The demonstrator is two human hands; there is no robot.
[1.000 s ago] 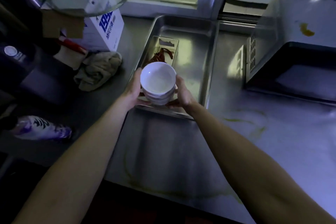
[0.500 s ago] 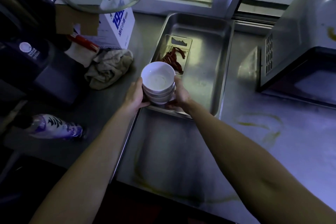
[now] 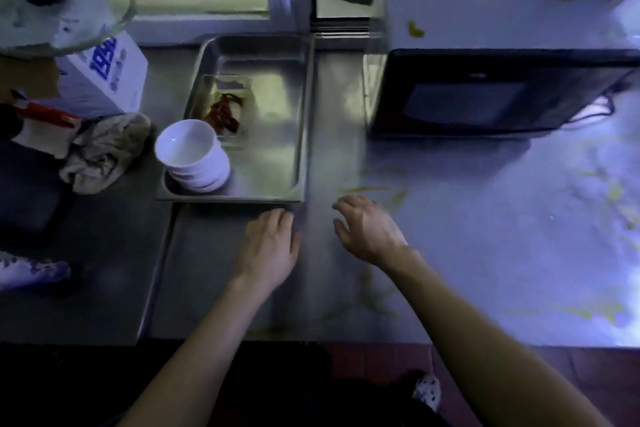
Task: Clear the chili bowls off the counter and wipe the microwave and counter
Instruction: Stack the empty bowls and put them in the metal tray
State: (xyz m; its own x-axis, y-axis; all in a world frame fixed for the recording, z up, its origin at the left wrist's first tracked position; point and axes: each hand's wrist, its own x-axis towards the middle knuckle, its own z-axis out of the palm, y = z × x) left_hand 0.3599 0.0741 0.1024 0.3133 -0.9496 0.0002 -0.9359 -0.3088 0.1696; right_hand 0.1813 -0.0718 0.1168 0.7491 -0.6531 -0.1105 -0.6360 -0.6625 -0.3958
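A stack of white bowls (image 3: 191, 154) stands in the near left corner of a steel tray (image 3: 301, 121). Behind the stack, a clear dish of red chilies (image 3: 225, 111) lies in the same tray. My left hand (image 3: 268, 248) hovers over the counter just in front of the tray, fingers apart and empty. My right hand (image 3: 367, 229) is beside it to the right, also empty with spread fingers. The microwave (image 3: 485, 55) sits at the back right, with a yellow smear on its top. Yellow streaks mark the steel counter (image 3: 467, 229) to the right.
A crumpled grey rag (image 3: 104, 149) lies left of the tray. Behind it stand a white box with blue print (image 3: 107, 76) and a glass lid (image 3: 65, 7). A plastic bottle (image 3: 31, 269) lies at the far left. A cable (image 3: 602, 107) trails right of the microwave.
Both hands held the bowl stack over the tray's front edge. The stack now rests in the tray, and both hands have let go and drawn back toward me.
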